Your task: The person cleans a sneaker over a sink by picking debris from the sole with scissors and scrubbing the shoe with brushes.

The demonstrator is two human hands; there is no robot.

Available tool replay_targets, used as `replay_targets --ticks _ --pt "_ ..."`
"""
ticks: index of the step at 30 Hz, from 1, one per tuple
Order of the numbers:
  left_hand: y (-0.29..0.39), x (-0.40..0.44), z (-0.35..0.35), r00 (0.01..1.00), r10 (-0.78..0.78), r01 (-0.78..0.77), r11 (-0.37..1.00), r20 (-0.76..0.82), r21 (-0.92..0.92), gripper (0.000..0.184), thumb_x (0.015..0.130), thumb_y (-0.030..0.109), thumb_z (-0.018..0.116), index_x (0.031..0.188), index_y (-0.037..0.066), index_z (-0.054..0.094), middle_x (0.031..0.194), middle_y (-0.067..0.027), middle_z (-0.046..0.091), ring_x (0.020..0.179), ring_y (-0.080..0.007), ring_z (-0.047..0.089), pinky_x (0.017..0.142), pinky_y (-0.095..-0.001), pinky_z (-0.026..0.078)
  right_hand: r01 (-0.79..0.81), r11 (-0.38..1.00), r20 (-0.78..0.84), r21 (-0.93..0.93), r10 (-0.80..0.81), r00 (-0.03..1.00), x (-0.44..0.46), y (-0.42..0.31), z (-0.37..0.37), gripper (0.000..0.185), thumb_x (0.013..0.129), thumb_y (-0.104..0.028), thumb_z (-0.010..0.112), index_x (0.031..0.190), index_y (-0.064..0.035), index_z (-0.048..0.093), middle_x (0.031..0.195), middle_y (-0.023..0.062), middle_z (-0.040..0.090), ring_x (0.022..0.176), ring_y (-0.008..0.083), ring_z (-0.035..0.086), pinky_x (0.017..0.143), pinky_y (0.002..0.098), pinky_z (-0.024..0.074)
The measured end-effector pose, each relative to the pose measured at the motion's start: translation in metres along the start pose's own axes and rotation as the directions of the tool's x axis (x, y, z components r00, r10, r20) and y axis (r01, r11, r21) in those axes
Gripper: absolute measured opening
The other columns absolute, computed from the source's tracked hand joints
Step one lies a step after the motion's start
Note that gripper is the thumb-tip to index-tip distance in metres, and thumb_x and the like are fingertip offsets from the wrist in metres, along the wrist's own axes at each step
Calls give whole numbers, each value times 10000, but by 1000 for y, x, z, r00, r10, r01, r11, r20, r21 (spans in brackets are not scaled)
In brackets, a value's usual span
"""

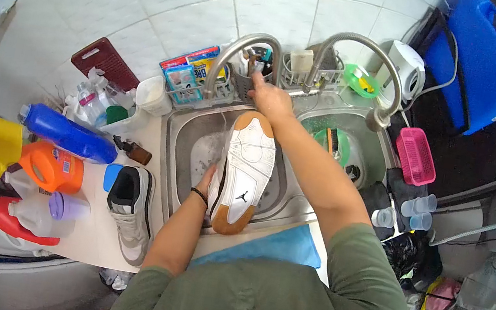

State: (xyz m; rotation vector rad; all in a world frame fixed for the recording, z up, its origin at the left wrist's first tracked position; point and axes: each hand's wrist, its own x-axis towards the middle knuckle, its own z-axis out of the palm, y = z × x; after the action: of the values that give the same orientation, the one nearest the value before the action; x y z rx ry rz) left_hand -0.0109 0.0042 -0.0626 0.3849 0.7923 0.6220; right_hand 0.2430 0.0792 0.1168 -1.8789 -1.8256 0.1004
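My left hand point(207, 181) holds a sneaker point(248, 171) by its side over the left sink basin point(188, 145). The sneaker's sole faces up, white with tan toe and heel and a black logo. Beyond it, my right hand point(270, 99) reaches to a grey utensil holder point(243, 83) behind the sink; the fingers are closed around or against something too small to make out. A second sneaker point(132, 221), grey and white with a black lining, lies on the counter to the left.
Two curved faucets point(255, 38) point(370, 41) rise behind the basins. In the right basin are a green bowl point(341, 147) and a brush point(332, 144). Bottles, including a blue one point(70, 133) and an orange jug point(51, 168), crowd the left. A pink basket point(416, 157) stands right.
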Motion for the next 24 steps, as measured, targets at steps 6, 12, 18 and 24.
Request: replay_targets --ticks 6,12,18,24 --pt "7 12 -6 981 -148 141 988 127 65 514 981 415 486 1286 22 615 1157 -150 712 985 -268 713 929 -399 562 -37 556 50 830 -9 999 -46 23 -13 243 890 -299 740 1008 -89 703 871 55 715 764 208 672 698 345 537" --pt "14 9 84 931 -354 327 707 -86 627 550 1012 443 420 1324 23 592 1235 -150 676 1020 -248 689 912 -395 541 -527 81 508 846 178 843 -125 71 -44 370 812 -239 837 1061 -7 691 962 80 723 857 156 691 741 286 553" --pt "23 0 148 935 -64 -335 174 350 926 857 841 654 634 1459 88 455 1190 -190 609 1089 -314 619 928 -427 489 -596 -92 586 798 346 732 -161 110 -25 411 849 -297 805 1064 28 678 972 100 724 822 180 705 708 314 571" --pt "-12 -69 220 922 137 -238 -538 362 809 1315 508 492 929 1565 107 248 1167 -300 551 1104 -465 578 952 -476 480 -744 38 725 667 200 659 -158 133 1 385 931 -412 694 1036 -43 672 923 68 698 716 164 693 546 309 547"
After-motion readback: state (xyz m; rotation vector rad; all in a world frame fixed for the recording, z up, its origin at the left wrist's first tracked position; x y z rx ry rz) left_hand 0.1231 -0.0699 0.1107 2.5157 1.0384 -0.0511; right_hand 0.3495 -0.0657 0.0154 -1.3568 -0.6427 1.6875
